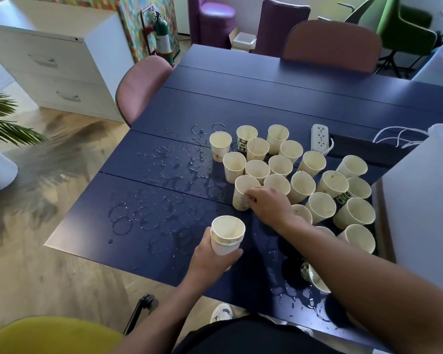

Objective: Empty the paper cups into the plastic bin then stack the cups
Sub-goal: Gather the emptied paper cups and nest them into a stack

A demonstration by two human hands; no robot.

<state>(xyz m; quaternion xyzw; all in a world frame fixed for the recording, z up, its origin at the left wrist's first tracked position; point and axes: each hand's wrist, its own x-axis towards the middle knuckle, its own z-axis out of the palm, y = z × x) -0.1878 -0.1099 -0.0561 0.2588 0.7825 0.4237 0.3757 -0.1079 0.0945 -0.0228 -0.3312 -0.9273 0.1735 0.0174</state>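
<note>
Head view: the left hand (212,254) is wrapped around a short stack of nested cups (226,235), held upright just above the near part of the worktop (266,98). The right hand (269,203) is reached further in, its fingers pinched on the rim of a single paper cup (242,191) at the near-left corner of the cluster; that cup is tilted slightly towards the hand. To the right and beyond it, a tight group of open cups (302,172) is spread over the dark blue surface, most of them upright, a few with green print. One printed cup (311,275) is seen lying on its side under the right forearm. Rings and puddles of water (164,190) are left across the left and near parts of the worktop. A white power strip (319,137) is placed past the far side of the cups. A pale plastic bin (420,200) is seen at the right edge.
</note>
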